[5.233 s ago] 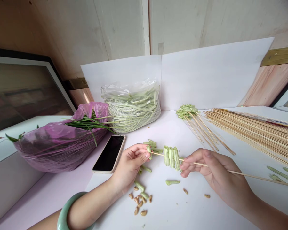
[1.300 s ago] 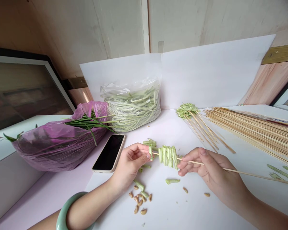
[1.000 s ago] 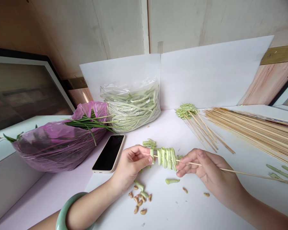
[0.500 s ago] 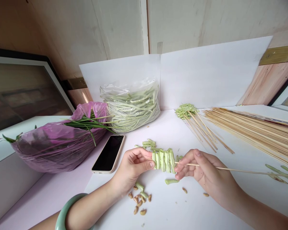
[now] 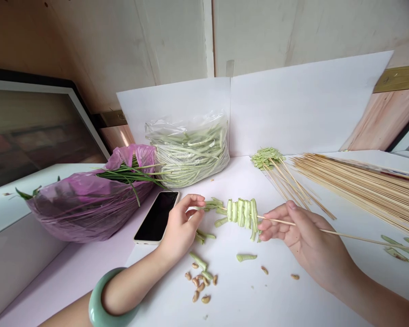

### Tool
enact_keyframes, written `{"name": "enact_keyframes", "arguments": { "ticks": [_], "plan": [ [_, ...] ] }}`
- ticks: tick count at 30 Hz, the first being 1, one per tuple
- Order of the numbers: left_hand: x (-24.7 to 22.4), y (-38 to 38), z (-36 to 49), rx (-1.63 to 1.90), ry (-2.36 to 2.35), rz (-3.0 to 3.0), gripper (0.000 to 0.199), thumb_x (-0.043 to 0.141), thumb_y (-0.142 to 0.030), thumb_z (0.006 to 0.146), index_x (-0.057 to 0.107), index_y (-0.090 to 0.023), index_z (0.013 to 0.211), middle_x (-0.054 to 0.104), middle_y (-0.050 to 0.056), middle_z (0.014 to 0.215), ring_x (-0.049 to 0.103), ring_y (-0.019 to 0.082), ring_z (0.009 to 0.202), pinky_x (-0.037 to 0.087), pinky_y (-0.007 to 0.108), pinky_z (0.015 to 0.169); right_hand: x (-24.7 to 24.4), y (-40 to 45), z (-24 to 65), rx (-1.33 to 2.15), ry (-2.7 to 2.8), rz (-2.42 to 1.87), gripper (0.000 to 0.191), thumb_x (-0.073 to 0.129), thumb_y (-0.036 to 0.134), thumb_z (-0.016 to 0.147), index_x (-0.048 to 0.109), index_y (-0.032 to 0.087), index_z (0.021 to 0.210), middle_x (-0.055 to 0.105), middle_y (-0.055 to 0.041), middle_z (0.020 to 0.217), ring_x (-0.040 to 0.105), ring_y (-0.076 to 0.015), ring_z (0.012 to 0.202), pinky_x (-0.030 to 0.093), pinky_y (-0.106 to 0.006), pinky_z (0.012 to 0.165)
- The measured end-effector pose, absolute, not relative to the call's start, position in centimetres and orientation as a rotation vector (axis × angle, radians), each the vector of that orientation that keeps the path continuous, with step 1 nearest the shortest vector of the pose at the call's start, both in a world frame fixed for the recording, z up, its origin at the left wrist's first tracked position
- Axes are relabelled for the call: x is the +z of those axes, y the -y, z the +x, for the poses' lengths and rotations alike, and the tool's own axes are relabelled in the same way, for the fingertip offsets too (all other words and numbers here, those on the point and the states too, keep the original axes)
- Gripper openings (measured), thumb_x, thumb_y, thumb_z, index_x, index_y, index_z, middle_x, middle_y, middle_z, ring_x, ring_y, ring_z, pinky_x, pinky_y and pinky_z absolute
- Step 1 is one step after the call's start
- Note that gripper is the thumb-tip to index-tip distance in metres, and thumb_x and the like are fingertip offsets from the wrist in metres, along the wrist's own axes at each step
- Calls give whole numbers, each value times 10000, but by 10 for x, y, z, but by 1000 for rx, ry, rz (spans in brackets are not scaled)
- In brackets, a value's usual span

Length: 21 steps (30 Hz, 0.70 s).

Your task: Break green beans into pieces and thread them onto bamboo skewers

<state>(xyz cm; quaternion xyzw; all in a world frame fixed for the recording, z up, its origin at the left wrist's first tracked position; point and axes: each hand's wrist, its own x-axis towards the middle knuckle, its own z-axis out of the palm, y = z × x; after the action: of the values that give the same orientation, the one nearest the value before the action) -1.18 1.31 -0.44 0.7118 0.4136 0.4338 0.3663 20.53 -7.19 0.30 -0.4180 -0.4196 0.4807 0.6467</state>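
Observation:
My right hand (image 5: pixel 300 231) has its fingers closed around a thin bamboo skewer (image 5: pixel 276 221), which runs out to the right edge. Near the skewer's tip, several cut green bean pieces (image 5: pixel 240 212) are threaded side by side, crosswise to it. My left hand (image 5: pixel 184 222) is off the skewer, thumb and fingers apart, with its fingertips beside loose bean pieces (image 5: pixel 213 204) on the white table. More cut bean pieces (image 5: pixel 199 261) lie below that hand, next to several brown bean seeds (image 5: pixel 201 286). One short piece (image 5: pixel 246 257) rests alone under the skewer.
A black-screened phone (image 5: pixel 157 217) lies left of my left hand. Behind it are a purple bag (image 5: pixel 75 209) of green stalks and a clear bag (image 5: pixel 191 154) of long beans. Finished bean skewers (image 5: pixel 267 157) and a pile of bare skewers (image 5: pixel 354 181) lie at the right back.
My left hand has let go of the threaded bean pieces and moved left and up towards the loose pieces. The right hand still holds the skewer, slightly further right.

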Motion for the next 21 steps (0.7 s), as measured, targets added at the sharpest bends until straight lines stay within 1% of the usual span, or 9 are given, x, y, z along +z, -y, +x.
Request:
{"name": "enact_keyframes", "arguments": {
  "ticks": [3, 5, 7, 8, 9, 11, 14, 17, 21],
  "plan": [
    [-6, -18, -15, 1055, -1126, 1947, 292, 475, -100, 756, 601, -182, 1007, 652, 76, 1058, 585, 226, 1050, 468, 344, 871, 3, 72, 205, 1091, 944, -969, 414, 636, 559, 761, 737, 163, 696, 731, -100, 617, 691, -196, 549, 571, -298, 579],
    [-5, -18, -16, 981, -1162, 2030, 386, 461, -44, 722, 619, -191, 1043, 669, 65, 1066, 613, 227, 990, 446, 376, 908, 2, 72, 204, 1100, 944, -977, 417, 633, 560, 763, 735, 162, 690, 729, -100, 617, 690, -197, 551, 568, -299, 574],
    [-4, -17, -16, 921, -1191, 2088, 448, 425, -7, 714, 626, -187, 1071, 684, 65, 1040, 644, 214, 875, 450, 388, 902, 2, 72, 203, 1107, 941, -982, 420, 624, 560, 771, 736, 162, 694, 728, -98, 617, 689, -197, 553, 568, -304, 576],
    [-3, -16, -17, 887, -1211, 2124, 470, 404, 3, 719, 620, -182, 1093, 686, 71, 1035, 649, 211, 848, 457, 387, 891, 2, 72, 203, 1108, 939, -982, 422, 621, 561, 773, 736, 162, 695, 727, -97, 617, 688, -195, 551, 568, -304, 578],
    [-2, -15, -17, 840, -1237, 2171, 490, 383, 10, 728, 604, -175, 1124, 682, 82, 1051, 650, 216, 861, 462, 385, 884, 2, 72, 203, 1109, 938, -984, 423, 619, 561, 775, 737, 162, 696, 726, -97, 616, 687, -193, 549, 567, -304, 580],
    [-2, -14, -17, 713, -1288, 2277, 515, 360, 16, 743, 561, -156, 1185, 660, 112, 1110, 636, 241, 957, 471, 385, 879, 2, 71, 203, 1107, 940, -988, 423, 624, 562, 769, 737, 162, 690, 724, -96, 611, 686, -192, 545, 563, -298, 576],
    [-4, -14, -17, 535, -1304, 2389, 507, 371, 7, 753, 535, -133, 1212, 618, 145, 1189, 592, 268, 1084, 462, 395, 915, 4, 70, 202, 1103, 935, -995, 427, 638, 572, 749, 738, 162, 681, 723, -96, 605, 684, -192, 536, 559, -293, 564],
    [-7, -15, -17, 483, -1308, 2422, 481, 394, -20, 766, 547, -128, 1209, 594, 164, 1204, 574, 283, 1108, 446, 420, 944, 4, 71, 202, 1099, 931, -1006, 436, 640, 581, 741, 735, 161, 672, 721, -97, 601, 682, -192, 534, 559, -296, 569],
    [-9, -15, -17, 451, -1328, 2451, 536, 406, -57, 794, 478, -145, 1318, 560, 170, 1248, 535, 291, 1162, 444, 432, 958, 3, 73, 202, 1100, 930, -1006, 432, 634, 578, 748, 732, 163, 677, 721, -97, 605, 685, -196, 549, 560, -299, 581]
  ]
}}
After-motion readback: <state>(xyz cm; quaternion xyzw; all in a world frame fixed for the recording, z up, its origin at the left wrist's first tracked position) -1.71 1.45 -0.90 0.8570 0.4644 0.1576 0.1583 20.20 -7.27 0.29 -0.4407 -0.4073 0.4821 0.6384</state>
